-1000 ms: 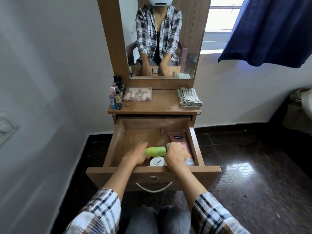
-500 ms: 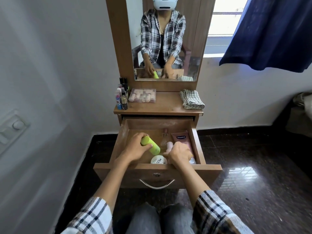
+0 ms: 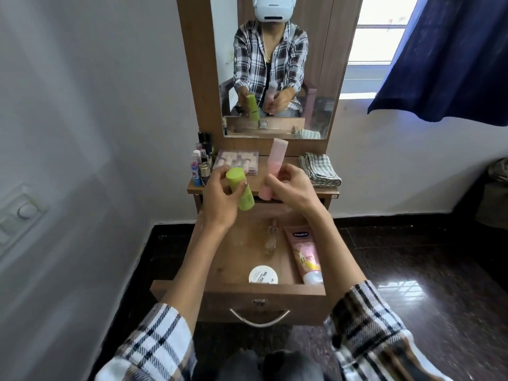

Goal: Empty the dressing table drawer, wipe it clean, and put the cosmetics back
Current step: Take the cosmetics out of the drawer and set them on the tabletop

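The wooden drawer (image 3: 239, 294) of the dressing table stands pulled out below me. My left hand (image 3: 220, 196) grips a green bottle (image 3: 242, 192), held above the drawer's back edge. A pink bottle (image 3: 272, 167) is held upright in my right hand (image 3: 291, 185), just beside the green one. Inside the drawer lie a pink Vaseline tube (image 3: 303, 253) on the right, a small clear glass bottle (image 3: 270, 239) in the middle and a round white jar (image 3: 263, 274) near the front.
On the table top (image 3: 264, 178) stand several small bottles (image 3: 202, 165) at the left, a flat clear cosmetics case (image 3: 237, 160) and a folded checked cloth (image 3: 319, 169) at the right. A mirror (image 3: 275, 67) rises behind. A wall lies left, dark glossy floor right.
Both hands have risen out of the drawer to table-top height. The left lifted the green bottle, and the right has taken up the pink bottle.
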A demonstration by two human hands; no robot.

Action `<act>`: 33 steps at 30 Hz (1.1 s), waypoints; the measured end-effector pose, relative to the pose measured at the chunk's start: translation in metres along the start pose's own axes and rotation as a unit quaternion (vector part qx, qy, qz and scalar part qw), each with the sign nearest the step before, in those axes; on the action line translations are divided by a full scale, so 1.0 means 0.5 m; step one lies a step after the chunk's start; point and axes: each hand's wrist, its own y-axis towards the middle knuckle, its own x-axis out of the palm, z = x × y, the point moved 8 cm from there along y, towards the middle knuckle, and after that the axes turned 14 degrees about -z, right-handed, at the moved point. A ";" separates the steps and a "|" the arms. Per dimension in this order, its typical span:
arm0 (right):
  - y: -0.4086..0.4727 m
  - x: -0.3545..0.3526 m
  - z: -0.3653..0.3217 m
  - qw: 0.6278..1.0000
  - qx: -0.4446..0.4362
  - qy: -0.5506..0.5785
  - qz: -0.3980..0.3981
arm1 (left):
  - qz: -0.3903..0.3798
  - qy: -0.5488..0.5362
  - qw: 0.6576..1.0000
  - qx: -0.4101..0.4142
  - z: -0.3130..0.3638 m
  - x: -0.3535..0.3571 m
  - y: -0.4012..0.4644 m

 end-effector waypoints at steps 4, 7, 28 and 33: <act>0.091 0.016 0.007 1.000 -0.014 0.011 0.006 | 0.026 0.029 0.999 0.006 0.012 0.000 0.078; 0.146 0.041 0.025 1.000 -0.019 0.002 -0.014 | 0.036 0.070 0.997 0.001 -0.011 -0.001 0.124; 0.235 0.130 0.076 0.998 -0.068 -0.009 0.009 | 0.110 0.199 0.974 0.004 -0.107 0.047 0.082; 0.239 0.133 0.072 0.997 -0.065 -0.015 0.026 | 0.126 0.204 0.970 -0.039 -0.113 0.041 0.087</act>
